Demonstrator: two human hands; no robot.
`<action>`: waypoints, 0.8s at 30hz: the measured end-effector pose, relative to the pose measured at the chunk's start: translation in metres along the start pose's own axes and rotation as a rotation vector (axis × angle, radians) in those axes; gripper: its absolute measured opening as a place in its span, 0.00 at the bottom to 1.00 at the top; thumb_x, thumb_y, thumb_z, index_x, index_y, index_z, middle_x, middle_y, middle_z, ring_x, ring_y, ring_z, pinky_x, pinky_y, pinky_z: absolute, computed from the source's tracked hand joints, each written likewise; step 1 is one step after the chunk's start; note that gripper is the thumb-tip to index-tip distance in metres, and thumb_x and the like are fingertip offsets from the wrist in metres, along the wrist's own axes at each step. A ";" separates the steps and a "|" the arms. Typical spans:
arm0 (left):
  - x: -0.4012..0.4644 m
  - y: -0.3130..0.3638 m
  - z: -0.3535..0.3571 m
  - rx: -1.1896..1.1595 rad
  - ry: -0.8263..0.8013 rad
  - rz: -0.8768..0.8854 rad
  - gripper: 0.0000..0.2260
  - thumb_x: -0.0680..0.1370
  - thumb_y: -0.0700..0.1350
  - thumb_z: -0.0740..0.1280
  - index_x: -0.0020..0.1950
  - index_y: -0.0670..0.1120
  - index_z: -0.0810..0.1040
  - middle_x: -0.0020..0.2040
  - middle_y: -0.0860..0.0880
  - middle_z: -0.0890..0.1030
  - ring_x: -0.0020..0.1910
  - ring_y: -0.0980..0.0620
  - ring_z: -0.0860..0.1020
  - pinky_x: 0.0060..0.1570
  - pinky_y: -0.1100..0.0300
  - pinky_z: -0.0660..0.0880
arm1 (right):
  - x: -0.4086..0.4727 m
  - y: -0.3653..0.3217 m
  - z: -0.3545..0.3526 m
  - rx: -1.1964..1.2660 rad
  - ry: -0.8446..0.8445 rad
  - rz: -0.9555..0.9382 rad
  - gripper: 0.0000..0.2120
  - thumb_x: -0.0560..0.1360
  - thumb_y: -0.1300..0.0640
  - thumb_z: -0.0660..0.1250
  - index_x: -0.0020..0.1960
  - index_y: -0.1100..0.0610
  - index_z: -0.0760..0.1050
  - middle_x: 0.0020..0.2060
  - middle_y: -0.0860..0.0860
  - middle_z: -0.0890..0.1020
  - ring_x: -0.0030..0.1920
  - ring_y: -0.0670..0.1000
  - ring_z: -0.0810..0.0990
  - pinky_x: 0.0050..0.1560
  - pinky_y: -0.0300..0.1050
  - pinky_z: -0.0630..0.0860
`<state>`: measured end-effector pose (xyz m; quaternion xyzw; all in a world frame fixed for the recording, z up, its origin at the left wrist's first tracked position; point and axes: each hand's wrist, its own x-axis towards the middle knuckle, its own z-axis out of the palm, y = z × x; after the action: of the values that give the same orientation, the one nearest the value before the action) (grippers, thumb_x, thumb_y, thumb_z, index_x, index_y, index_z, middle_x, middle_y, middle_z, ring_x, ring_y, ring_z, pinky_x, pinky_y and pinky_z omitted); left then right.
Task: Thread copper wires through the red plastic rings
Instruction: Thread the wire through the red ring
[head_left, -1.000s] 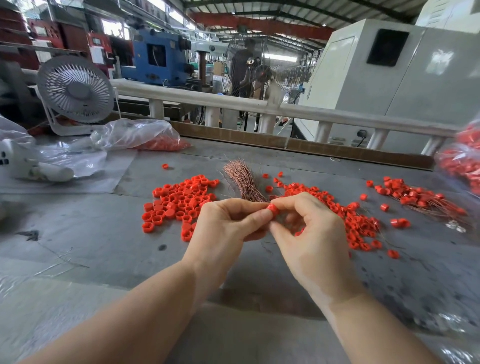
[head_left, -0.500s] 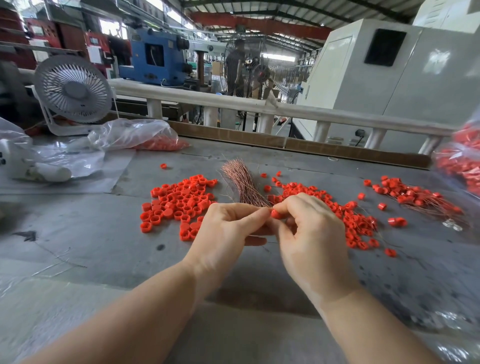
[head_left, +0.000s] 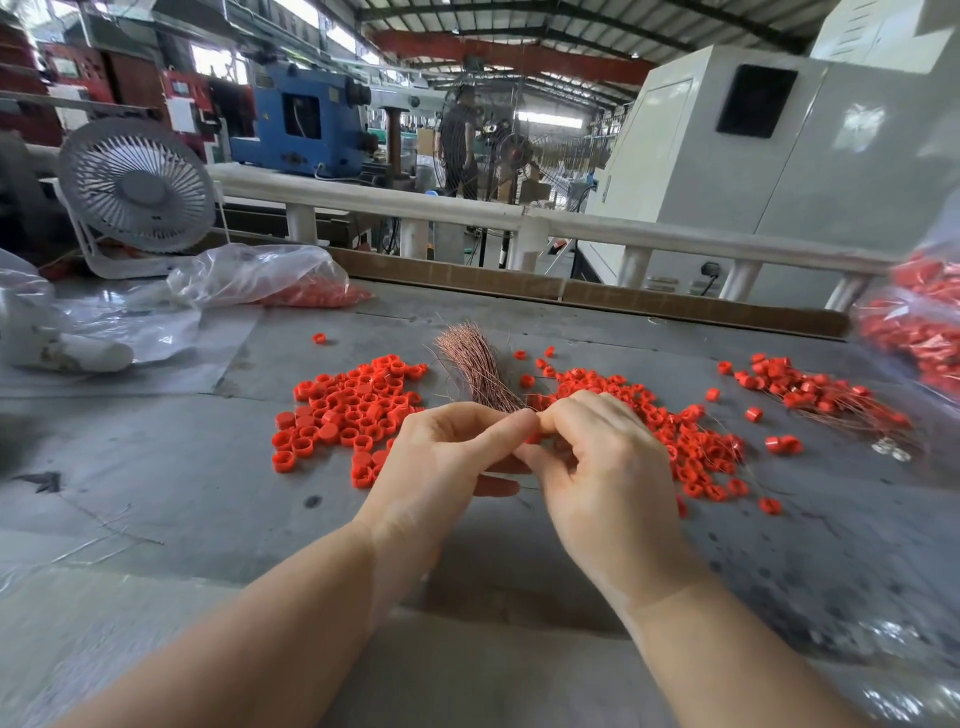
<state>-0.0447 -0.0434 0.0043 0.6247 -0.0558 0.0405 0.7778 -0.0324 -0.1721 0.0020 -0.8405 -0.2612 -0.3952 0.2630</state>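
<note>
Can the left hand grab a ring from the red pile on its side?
Probably yes: the left pile of rings lies on bare table just beside the left hand, nothing between. But its fingers are busy pinching together with the right hand.

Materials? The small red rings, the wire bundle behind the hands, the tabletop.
Small red rings: probably moulded plastic, uniform colour, faint sheen. Thin copper-coloured wire bundle: looks like bare copper, pinkish metallic glint. Grey tabletop: unclear, a matt, scuffed grey sheet, maybe metal or board.

No legible text anywhere you look. The blue machine (head_left: 306, 124) behind the railing carries no readable plate; the white notices (head_left: 179, 113) on the red wall at far left are too blurred to make out.
</note>
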 end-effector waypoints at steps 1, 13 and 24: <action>0.001 -0.001 -0.001 -0.020 -0.011 -0.023 0.12 0.60 0.54 0.73 0.35 0.46 0.83 0.35 0.45 0.83 0.34 0.55 0.81 0.31 0.65 0.75 | 0.000 0.000 0.000 0.006 -0.003 0.002 0.06 0.66 0.65 0.72 0.35 0.62 0.75 0.31 0.52 0.76 0.35 0.54 0.73 0.36 0.43 0.69; 0.006 -0.004 -0.005 -0.160 -0.121 -0.095 0.09 0.59 0.49 0.74 0.35 0.47 0.82 0.33 0.47 0.82 0.32 0.56 0.79 0.30 0.65 0.76 | 0.001 0.001 -0.003 0.127 0.013 0.024 0.02 0.67 0.63 0.70 0.37 0.60 0.78 0.33 0.50 0.77 0.36 0.51 0.74 0.35 0.48 0.74; 0.007 -0.007 -0.006 -0.091 -0.107 -0.053 0.05 0.60 0.47 0.73 0.34 0.48 0.83 0.34 0.46 0.82 0.33 0.55 0.80 0.29 0.65 0.75 | 0.001 0.002 -0.003 0.105 -0.011 0.043 0.06 0.66 0.68 0.73 0.38 0.60 0.78 0.35 0.51 0.78 0.38 0.52 0.76 0.37 0.49 0.75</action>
<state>-0.0367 -0.0395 -0.0031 0.5911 -0.0824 -0.0165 0.8022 -0.0320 -0.1751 0.0039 -0.8332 -0.2650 -0.3704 0.3136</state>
